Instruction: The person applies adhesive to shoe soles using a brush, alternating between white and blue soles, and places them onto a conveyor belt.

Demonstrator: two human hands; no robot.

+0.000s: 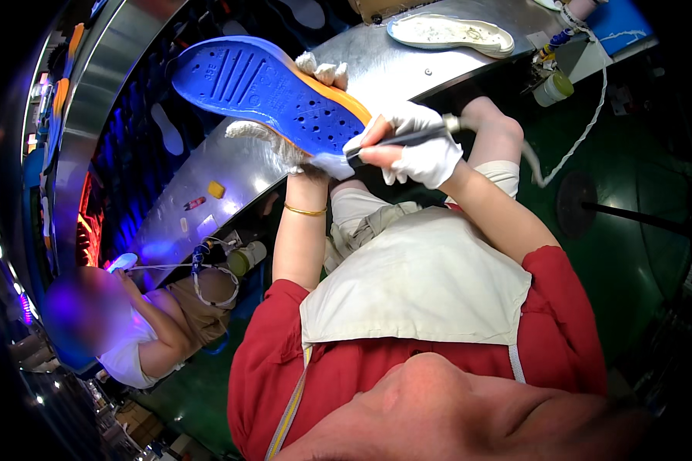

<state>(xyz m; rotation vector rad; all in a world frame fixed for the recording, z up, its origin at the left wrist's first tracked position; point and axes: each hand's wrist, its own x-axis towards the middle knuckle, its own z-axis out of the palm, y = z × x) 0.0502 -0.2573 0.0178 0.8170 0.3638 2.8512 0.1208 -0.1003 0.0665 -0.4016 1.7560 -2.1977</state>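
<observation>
My left hand [284,142], in a white knit glove, grips a blue shoe sole [265,88] with an orange edge from below, tread side facing me. Several gloved fingertips wrap over its far edge. My right hand [415,146], also gloved, holds a thin dark brush tool [400,140] like a pen. The tool's tip rests at the near heel end of the sole. A white cord [584,131] runs from the tool's back end toward the bench.
A curved metal bench [231,173] runs in front of me. A white sole [450,32] lies on it at the top. A small pot [553,88] sits at the right. Another person [142,323] sits at my left. Green floor [630,253] lies at the right.
</observation>
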